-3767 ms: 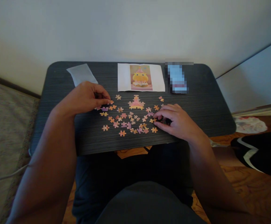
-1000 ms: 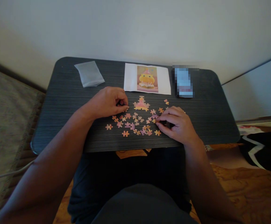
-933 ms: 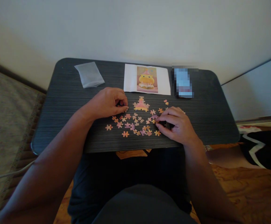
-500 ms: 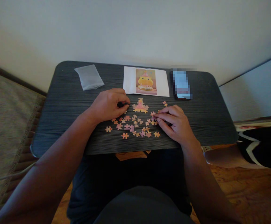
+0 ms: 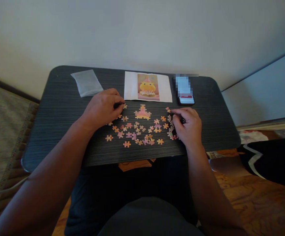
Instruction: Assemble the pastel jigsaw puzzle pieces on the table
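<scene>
My left hand (image 5: 104,106) rests over the left of the pieces, its thumb and index finger closed on a small puzzle piece (image 5: 125,106) at the fingertips. To the right, my right hand (image 5: 188,124) has its thumb and index finger slightly apart. Its index fingertip is close beside a pink and yellow puzzle piece (image 5: 168,109); I see nothing held. Between the hands lies a joined puzzle section (image 5: 142,113), pink above and yellow below. Many loose puzzle pieces (image 5: 134,135) are spread nearer to me. Some pieces are partly hidden under both hands.
Behind the pieces lies a white sheet (image 5: 130,86) with a printed picture (image 5: 148,87) of a yellow figure. A clear plastic bag (image 5: 87,83) is at the back left of the dark table (image 5: 66,108), a phone (image 5: 186,100) at the back right. Another person's leg (image 5: 226,165) shows at right.
My right hand has moved right and away from me, uncovering pieces in front of it. My left hand has shifted left, and a piece now shows at its fingertips. The view has shifted slightly.
</scene>
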A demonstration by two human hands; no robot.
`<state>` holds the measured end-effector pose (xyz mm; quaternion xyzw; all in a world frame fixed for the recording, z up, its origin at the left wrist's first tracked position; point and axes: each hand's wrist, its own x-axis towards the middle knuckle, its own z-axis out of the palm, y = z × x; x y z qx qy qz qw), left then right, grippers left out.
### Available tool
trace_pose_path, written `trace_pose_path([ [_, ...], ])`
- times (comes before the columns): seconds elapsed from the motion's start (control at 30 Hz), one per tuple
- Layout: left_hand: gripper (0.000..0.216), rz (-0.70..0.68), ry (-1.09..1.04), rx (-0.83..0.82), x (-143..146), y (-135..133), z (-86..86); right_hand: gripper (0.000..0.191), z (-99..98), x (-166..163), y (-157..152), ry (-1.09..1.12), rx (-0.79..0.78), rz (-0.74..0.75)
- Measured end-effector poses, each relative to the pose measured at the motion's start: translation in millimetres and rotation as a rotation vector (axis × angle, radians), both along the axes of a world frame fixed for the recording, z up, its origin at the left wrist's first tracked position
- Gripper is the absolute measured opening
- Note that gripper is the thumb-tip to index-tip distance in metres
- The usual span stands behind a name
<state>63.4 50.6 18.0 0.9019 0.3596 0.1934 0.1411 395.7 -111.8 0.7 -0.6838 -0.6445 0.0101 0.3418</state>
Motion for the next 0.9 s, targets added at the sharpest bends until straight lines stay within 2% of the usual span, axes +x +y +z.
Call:
trace_pose_path([
  [0.43,0.027,-0.030,-0.002,-0.029,0.9,-0.4,1.0,0.033,-0.7,6.6,-4.6,0.090,-0.034,0.063],
  [0.63,0.031,-0.010,0.039,-0.026,1.9,-2.2,3.5,0.031,-4.1,9.0,-6.2,0.025,-0.057,0.080],
  [0.9,0.028,0.001,-0.084,-0.024,3.5,0.2,-0.6,0.026,-7.5,9.6,-3.8,-0.103,-0.089,0.033],
])
